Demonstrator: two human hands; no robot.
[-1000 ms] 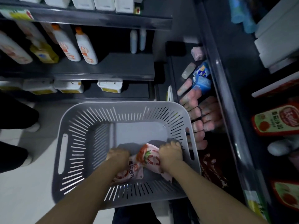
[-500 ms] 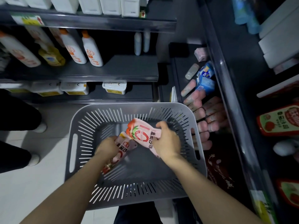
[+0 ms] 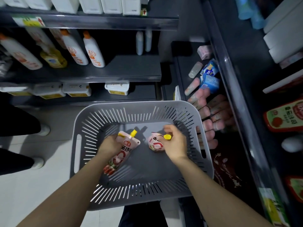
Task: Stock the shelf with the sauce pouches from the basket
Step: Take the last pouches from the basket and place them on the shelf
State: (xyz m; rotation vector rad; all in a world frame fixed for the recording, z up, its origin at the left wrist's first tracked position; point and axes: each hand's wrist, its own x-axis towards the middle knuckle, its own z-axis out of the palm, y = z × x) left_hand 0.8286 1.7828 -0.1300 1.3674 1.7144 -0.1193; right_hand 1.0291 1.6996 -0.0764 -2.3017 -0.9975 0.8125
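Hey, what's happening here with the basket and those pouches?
A person is standing over a grey slotted basket in a shop aisle, lifting sauce pouches out of it. The left hand grips one pouch with a yellow cap, and the right hand grips a second pouch. Both pouches are over the basket, whose floor otherwise looks bare. Neither has reached the shelf on the right, where red sauce packs already lie.

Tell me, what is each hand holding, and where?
Left hand: pink yellow-capped sauce pouch, gripped along its upper side. Right hand: second pink pouch, held near its yellow cap.
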